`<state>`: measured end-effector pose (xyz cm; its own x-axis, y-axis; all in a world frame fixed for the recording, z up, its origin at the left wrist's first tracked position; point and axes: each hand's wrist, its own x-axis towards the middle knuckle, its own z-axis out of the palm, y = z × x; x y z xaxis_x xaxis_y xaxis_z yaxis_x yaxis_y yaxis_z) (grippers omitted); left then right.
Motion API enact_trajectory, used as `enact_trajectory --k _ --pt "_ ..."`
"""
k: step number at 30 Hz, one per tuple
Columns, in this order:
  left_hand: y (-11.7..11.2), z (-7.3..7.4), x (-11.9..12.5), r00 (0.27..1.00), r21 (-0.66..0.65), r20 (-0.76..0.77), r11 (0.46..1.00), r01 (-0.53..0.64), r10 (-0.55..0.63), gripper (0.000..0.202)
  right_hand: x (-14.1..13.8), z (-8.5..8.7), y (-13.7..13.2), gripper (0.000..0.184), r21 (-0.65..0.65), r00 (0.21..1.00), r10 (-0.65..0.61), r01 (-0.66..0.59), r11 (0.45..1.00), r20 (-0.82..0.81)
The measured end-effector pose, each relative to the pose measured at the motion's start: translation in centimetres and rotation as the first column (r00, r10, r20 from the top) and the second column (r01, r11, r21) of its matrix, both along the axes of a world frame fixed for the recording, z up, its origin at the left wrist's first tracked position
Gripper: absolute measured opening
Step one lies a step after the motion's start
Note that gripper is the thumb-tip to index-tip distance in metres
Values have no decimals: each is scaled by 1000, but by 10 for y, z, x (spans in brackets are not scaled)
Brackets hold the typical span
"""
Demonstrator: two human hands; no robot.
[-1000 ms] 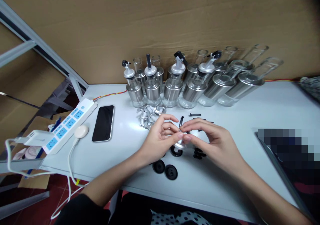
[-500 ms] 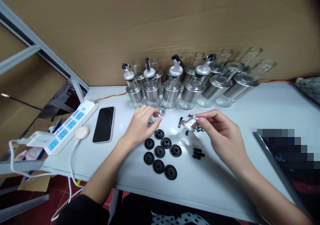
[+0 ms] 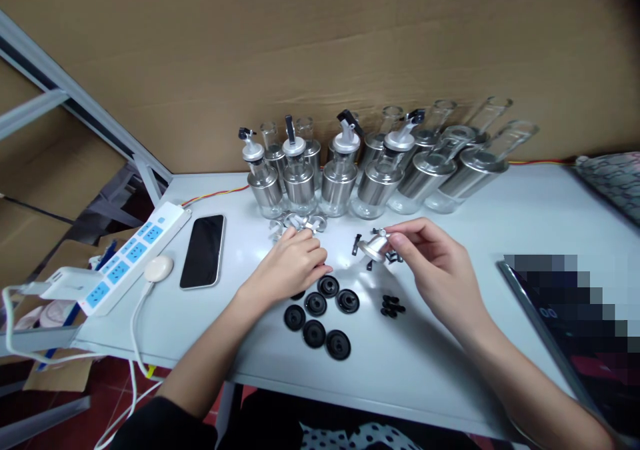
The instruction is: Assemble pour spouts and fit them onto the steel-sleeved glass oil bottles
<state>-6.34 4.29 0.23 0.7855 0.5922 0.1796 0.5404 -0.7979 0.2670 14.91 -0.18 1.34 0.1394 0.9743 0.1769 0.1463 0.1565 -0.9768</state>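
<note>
My right hand [image 3: 440,270] pinches a silver pourer spout [image 3: 376,247] between thumb and fingers, its wide round base tipped down to the left. My left hand [image 3: 287,267] is curled with fingers together at the back of a group of black round discs [image 3: 329,286]; whatever its fingertips hold is hidden. Behind that hand lie more silver spout parts [image 3: 303,222]. Small black flip levers [image 3: 357,244] lie around and under the held spout. A small heap of black plugs [image 3: 393,306] sits on the table below it.
Glass bottles with steel sleeves [image 3: 339,187] stand in rows along the cardboard wall, several topped with pourers. At left are a phone [image 3: 203,251], a power strip [image 3: 135,253] and a white round puck on a cable [image 3: 159,269]. A dark partly pixelated screen [image 3: 565,330] lies at right.
My left hand has moved from the silver spout parts toward me, onto the rear discs, and its fingers have closed in. My right hand keeps hold of the spout. The view has shifted slightly.
</note>
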Motion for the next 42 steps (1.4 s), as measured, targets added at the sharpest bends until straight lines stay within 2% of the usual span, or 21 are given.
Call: enact_trajectory --k 4,7,12,15,18,23,27,30,33,36,39,42 --pt "0 -1 0 1000 -28 24 1000 2 -1 28 1 0 0 22 -8 1000 1 -1 1000 7" --pt "0 -1 1 999 0 43 1000 -19 19 28 1 0 0 24 -3 1000 3 -3 1000 2" --pt "-6 0 9 976 64 203 994 -91 77 28 1 -1 0 30 -37 1000 15 -15 999 -21" --pt "-12 -1 15 932 37 346 991 -128 107 27 1 -2 0 34 -128 992 128 -127 984 2" --pt "-16 -5 18 862 -18 480 985 -173 160 25 -1 -2 -1 35 -210 962 273 -270 940 -17" --pt "-21 -11 21 789 -113 574 975 -189 219 22 -4 -4 -4 32 -226 924 357 -380 897 -137" --pt "-24 -12 23 766 -163 593 968 -189 249 22 -3 -4 -5 27 -158 932 336 -355 921 -137" --pt "-24 -12 25 752 -211 593 957 -200 288 23 -3 -4 -5 24 -144 911 373 -399 906 -177" --pt "-25 -11 25 727 -305 592 932 -197 347 23 -4 -4 -5 23 -149 898 392 -423 894 -201" --pt "-25 -12 25 718 -391 591 909 -144 368 23 -4 -5 -5 23 -142 918 351 -378 915 -187" --pt "-24 -12 23 729 -371 608 924 -90 315 17 -2 -7 -3 25 -143 949 274 -296 944 -155" --pt "-22 -12 22 790 -210 594 977 -30 152 14 0 -8 -1 26 -143 973 194 -210 967 -122"
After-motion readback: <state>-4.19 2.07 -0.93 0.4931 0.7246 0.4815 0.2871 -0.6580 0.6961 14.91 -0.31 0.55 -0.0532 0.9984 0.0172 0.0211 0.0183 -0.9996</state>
